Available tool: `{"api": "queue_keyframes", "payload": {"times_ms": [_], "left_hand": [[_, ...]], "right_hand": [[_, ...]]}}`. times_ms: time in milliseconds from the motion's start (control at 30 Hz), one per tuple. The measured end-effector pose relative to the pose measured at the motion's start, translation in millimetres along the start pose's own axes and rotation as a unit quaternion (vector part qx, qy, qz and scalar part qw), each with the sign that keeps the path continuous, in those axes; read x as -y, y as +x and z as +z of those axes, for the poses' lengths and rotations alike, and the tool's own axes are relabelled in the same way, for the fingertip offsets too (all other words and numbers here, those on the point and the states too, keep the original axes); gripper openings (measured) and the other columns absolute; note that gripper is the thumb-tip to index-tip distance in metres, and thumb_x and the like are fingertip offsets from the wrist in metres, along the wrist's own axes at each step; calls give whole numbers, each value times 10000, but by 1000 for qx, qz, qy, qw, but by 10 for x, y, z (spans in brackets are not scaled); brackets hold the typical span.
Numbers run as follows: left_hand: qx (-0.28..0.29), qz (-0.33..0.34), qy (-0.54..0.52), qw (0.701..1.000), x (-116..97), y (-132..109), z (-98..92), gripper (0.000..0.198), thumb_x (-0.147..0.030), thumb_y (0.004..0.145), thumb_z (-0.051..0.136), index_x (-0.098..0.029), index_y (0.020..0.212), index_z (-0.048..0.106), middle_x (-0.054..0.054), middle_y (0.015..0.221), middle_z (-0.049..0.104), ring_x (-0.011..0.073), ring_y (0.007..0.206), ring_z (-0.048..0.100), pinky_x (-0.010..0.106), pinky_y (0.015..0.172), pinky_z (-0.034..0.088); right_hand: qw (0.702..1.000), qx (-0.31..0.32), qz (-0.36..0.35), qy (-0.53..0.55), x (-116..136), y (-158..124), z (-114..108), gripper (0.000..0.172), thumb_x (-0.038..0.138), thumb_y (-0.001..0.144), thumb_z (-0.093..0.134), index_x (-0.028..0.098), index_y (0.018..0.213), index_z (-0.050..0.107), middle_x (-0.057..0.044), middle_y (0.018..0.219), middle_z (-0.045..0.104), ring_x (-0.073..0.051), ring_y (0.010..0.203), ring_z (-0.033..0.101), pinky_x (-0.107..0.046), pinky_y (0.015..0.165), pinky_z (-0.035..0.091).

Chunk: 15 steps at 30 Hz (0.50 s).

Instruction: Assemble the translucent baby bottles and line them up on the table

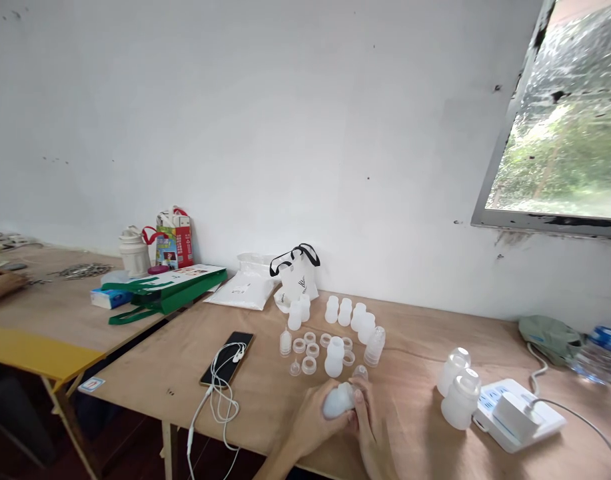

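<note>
Wooden side table (70,320): another person's hand (2,288) lies on it, well apart from the work.
Phone (226,358): earphones (225,400) lie looped over it, kept to one side of the parts.
Rings (309,365) and small bottles (335,357): spread singly, seemingly so each is easy to pick up.
Left hand (310,420): clenched around a white bottle (339,401), just in front of the parts.
Right hand (372,433): also grasps the bottle, fingers pressed to its far end, apparently to steady it.
Large bottles (460,399): two lie just beside a power strip (550,419), set apart from the smaller pieces.
</note>
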<state>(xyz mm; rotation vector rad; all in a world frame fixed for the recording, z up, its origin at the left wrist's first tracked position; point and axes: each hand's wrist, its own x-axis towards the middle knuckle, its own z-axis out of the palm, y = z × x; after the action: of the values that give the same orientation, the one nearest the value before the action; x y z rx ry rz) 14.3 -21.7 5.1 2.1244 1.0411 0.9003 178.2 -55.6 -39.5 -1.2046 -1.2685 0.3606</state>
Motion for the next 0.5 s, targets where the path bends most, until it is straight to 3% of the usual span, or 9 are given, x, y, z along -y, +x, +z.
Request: {"api": "queue_keyframes", "payload": {"times_ms": [133,367,433,500], "left_hand": [[2,-11,-29,1000,27,-5,25,316,-352,826,734,-210,1106,699,22,1021,768,222,910,682,260,804,493],[8,9,-14,1000,16,-15,45,304,-382,784,799,-228,1026,701,-4,948,761,215,859,691,254,748,451],[5,2,-15,1000,12,-12,45,296,-386,793,786,-229,1029,702,0,932,762,216,838,692,256,734,455],[-7,-12,-28,1000,13,-6,42,315,-395,819,752,-224,1078,697,22,974,766,230,879,693,265,759,478]], "right_hand": [[996,49,63,51,107,-8,2,487,667,1003,462,271,1114,724,-72,1085,745,-228,853,710,-301,689,604],[997,15,67,15,163,22,-7,503,694,944,552,247,715,586,-4,621,611,-198,581,594,-289,542,501],[998,19,67,7,155,24,-11,499,704,939,553,244,753,615,-17,678,662,-208,617,628,-298,564,522],[999,20,46,0,156,22,-13,496,700,966,508,241,936,692,-55,905,750,-241,822,707,-329,719,584]]}}
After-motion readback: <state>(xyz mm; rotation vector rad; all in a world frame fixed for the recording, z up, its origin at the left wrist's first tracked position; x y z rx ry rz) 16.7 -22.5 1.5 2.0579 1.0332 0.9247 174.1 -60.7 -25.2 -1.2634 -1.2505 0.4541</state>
